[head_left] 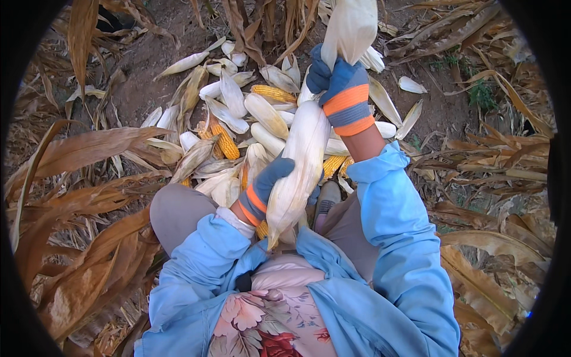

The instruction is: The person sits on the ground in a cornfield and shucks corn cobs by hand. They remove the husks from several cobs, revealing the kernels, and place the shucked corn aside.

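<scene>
A long ear of corn in pale husk slants up from my lap. My left hand, in a blue glove with orange bands, is wrapped round its lower half. At the ear's upper end my right hand, gloved alike, is closed on a strip of pale husk that stands up beyond the fist. Whether that strip is still joined to the ear cannot be made out. Beneath my hands lies a heap of loose husks with yellow corn cobs showing among them.
Dry brown corn leaves crowd in from the left, and more dry leaves lie at the right. Standing stalks rise at the far side. My bent knee and a shoe border the heap on bare soil.
</scene>
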Demonstrator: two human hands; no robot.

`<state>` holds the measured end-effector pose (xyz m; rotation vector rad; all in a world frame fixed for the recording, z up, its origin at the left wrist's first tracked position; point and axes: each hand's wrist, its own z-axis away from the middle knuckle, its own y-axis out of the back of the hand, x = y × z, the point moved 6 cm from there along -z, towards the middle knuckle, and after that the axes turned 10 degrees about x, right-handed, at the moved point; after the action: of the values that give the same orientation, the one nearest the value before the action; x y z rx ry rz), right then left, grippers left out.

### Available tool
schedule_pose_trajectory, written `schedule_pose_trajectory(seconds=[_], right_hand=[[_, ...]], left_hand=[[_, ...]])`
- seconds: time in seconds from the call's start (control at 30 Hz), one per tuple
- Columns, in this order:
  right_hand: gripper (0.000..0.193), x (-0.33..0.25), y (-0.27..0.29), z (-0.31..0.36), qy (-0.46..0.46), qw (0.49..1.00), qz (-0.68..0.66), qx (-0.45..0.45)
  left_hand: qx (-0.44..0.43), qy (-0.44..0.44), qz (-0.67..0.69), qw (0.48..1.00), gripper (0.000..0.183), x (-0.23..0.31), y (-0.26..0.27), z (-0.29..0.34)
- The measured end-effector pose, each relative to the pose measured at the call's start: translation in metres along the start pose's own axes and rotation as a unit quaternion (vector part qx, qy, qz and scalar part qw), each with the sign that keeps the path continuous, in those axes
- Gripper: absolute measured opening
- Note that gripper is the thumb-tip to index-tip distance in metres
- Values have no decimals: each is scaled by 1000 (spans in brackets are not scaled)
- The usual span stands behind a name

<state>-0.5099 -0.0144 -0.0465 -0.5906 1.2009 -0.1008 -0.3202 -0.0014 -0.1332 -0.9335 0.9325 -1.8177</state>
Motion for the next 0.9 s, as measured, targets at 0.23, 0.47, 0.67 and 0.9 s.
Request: schedule_pose_trajectory(seconds=[0.23,0.47,0.67,0.9], right_hand=[[19,-7,10,-16,-99,955,-260,-99],[17,-1,-6,9,27,997,48,-52],[28,10,-11,20,123,965,201,-115],[24,14,-3,12,-8,998,65,-16]], left_hand=[[-116,45,157,980,76,4,-34,14],[42,-79,-117,989,77,17,0,-1],[81,-58,-92,991,51,20,8,-5],[41,-6,-37,998,68,9,7,-2]])
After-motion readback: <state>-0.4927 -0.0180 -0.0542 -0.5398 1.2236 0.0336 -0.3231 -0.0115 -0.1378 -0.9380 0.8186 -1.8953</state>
